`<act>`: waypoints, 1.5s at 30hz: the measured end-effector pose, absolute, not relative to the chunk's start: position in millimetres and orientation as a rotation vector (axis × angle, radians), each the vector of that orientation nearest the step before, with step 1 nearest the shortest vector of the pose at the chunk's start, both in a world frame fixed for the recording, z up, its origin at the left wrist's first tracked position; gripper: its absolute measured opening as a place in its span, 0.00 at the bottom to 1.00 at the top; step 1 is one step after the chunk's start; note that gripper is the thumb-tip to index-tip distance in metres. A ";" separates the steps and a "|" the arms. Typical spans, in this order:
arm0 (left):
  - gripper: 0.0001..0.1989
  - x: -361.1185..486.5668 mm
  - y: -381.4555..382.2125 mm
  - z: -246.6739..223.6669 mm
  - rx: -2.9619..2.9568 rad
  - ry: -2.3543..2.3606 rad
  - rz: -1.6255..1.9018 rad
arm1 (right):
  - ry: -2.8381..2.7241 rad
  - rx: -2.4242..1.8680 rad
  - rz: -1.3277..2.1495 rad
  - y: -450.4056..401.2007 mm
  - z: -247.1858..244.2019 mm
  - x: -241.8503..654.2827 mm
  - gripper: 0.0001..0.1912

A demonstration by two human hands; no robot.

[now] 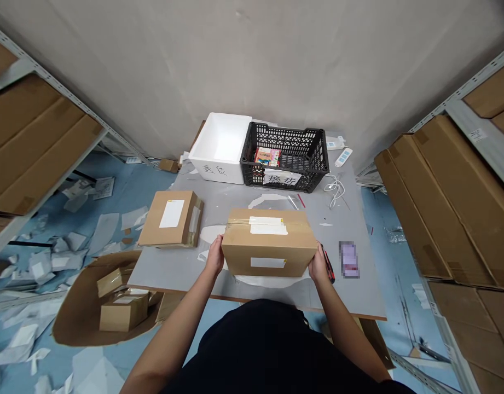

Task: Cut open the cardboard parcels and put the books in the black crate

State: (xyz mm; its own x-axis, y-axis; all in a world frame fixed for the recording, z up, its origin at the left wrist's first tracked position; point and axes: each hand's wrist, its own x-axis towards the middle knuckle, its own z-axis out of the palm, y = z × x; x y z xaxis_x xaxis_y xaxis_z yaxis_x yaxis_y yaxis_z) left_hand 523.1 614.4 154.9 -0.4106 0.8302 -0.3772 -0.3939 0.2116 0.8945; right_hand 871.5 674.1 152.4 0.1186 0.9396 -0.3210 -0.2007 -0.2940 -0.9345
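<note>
A taped cardboard box (272, 246) with white labels on its top and front side is held between both hands over the front middle of the grey table. My left hand (215, 256) grips its left end, and my right hand (318, 265) grips its right end. Just beside my right hand lies a red and black tool (328, 265). Another cardboard box (169, 219) with a white label sits on the table to the left.
Behind stand a white foam box (222, 142) and a black crate (290, 158) holding small colourful boxes. A phone (349, 260) and a white cable (336, 189) lie right. A large carton (81, 295) with boxes stands at lower left; shelves flank both sides.
</note>
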 end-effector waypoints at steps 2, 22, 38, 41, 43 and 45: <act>0.26 520.2 604.1 156.0 0.456 1.453 1.454 | -0.830 -1.396 1.430 665.7 153.7 876.4 0.24; 0.34 523.6 566.9 124.6 0.292 1.536 1.175 | -1.948 -1.518 0.666 627.2 213.7 880.0 0.28; 0.29 513.4 567.5 214.3 0.617 1.426 1.266 | -1.492 -1.382 1.174 638.1 186.8 864.9 0.34; 0.27 495.4 570.7 232.6 0.725 1.568 1.271 | -1.277 -1.383 1.391 637.7 195.4 831.9 0.33; 0.27 490.8 573.5 241.8 0.765 1.605 1.272 | -1.210 -1.396 1.377 638.0 210.0 822.9 0.31; 0.28 491.6 575.6 247.1 0.771 1.589 1.279 | -1.289 -1.403 1.172 638.7 231.8 821.7 0.28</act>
